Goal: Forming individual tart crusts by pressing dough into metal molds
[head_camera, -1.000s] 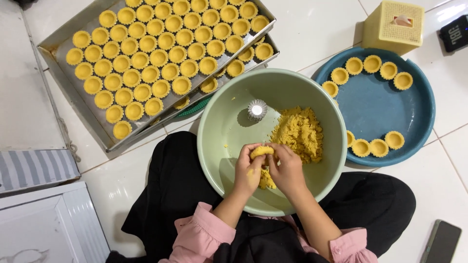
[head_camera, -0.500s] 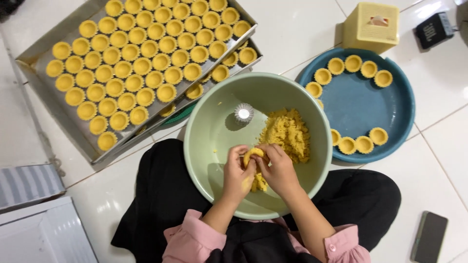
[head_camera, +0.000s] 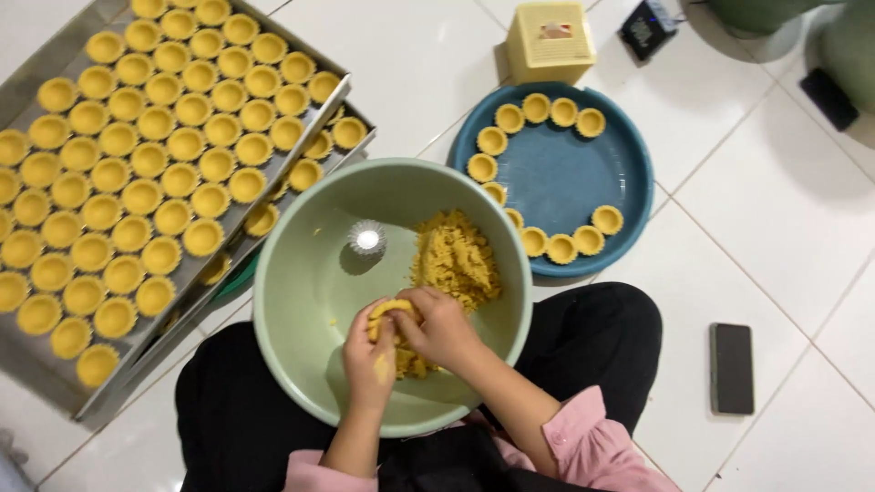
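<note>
Your left hand [head_camera: 369, 360] and right hand [head_camera: 444, 328] are clamped together on a small yellow dough-lined tart mould [head_camera: 390, 314] over the pale green plastic bowl [head_camera: 301, 282]; press unevenly and I'd expect the shell to tear.

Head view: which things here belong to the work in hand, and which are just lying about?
In use: left hand and right hand pressing a dough piece; green bowl; crumbly dough; fluted metal mould; trays of shells; blue plate.

Lying about: phone; yellow box; small black device.
</note>
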